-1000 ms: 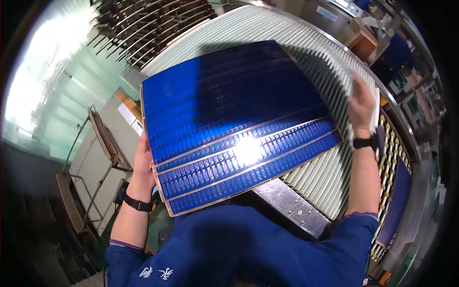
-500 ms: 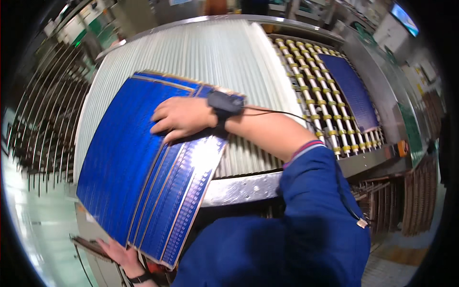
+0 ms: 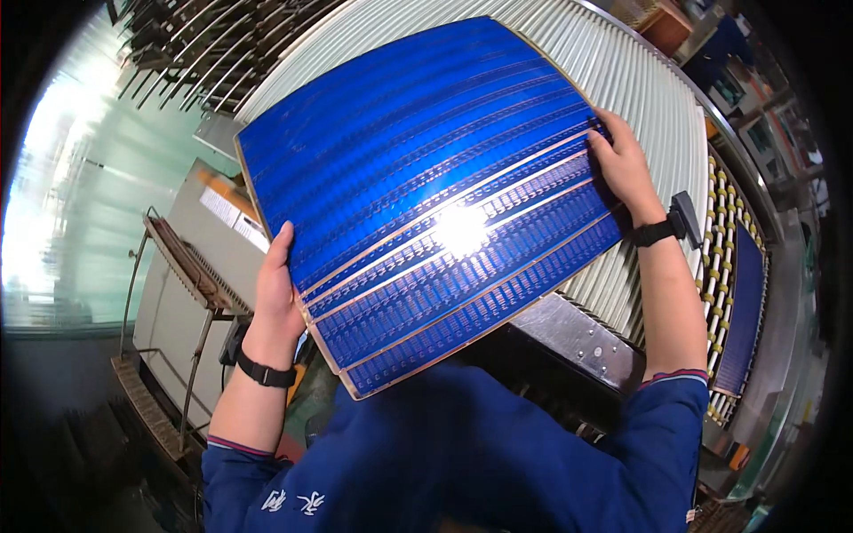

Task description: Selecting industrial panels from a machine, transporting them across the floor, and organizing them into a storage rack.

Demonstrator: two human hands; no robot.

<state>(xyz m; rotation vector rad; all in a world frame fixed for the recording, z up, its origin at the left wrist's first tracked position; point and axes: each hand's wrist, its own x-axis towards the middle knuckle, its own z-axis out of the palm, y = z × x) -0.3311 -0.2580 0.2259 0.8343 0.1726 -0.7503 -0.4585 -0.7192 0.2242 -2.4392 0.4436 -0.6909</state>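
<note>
Two bare hands are in my view, and between them I see a stack of blue panels (image 3: 400,169), held tilted above a pale ribbed bed (image 3: 662,98). The panels are thin, flat and rectangular, glossy enough to throw back a white glare; their outlines bow in my wide lens. Along the near side their edges are stepped like fanned cards, with copper-toned borders and fine rows of small repeated marks.

My left hand (image 3: 280,284) grips the left edge, thumb laid over the rim; I cannot see its other fingers. My right hand (image 3: 624,173) pinches the right edge, fingers (image 3: 613,126) bent at the border and thumb close beside them.

The bed's slender, whitish bars run in close parallel ridges. Near me I make out a smooth, shiny metal plate (image 3: 582,342) with small screw heads. To the right, white rollers (image 3: 713,266) carry yellow rings, and a single blue panel (image 3: 742,311) lies on them. At upper left stands a rack of slim metal rods (image 3: 200,53); below it, a flat grey board (image 3: 169,306) leans by a thin-framed metal stand (image 3: 191,391).
</note>
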